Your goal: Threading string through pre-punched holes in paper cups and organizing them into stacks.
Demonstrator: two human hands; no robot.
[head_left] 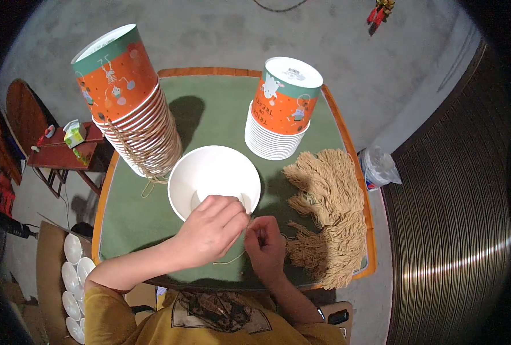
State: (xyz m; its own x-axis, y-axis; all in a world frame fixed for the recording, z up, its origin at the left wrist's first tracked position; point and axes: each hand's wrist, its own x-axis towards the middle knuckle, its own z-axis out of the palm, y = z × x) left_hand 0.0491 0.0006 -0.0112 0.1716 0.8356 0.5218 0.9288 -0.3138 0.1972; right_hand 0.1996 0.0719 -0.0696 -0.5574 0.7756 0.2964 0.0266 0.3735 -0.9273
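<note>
A white paper bucket (201, 172) stands with its mouth up in front of me on the green tabletop. My left hand (212, 227) reaches over its near rim, fingers pinched together at the right side of the mouth. Just outside that rim, my right hand (265, 247) has thumb and finger pressed together. A thin tan cord (229, 262) shows between and below the hands, its loose end lying by the table's near edge. The fingers mostly hide what they pinch, but the cord runs toward both. To the right lies a heap of cut tan cords (336, 213).
At the left rises a tall stack of upside-down orange buckets (117, 80), cord handles draped along it. A shorter stack (284, 106) stands at the back right. A cardboard box (51, 276) of white buckets sits lower left, beyond it a red wooden bench (66, 155).
</note>
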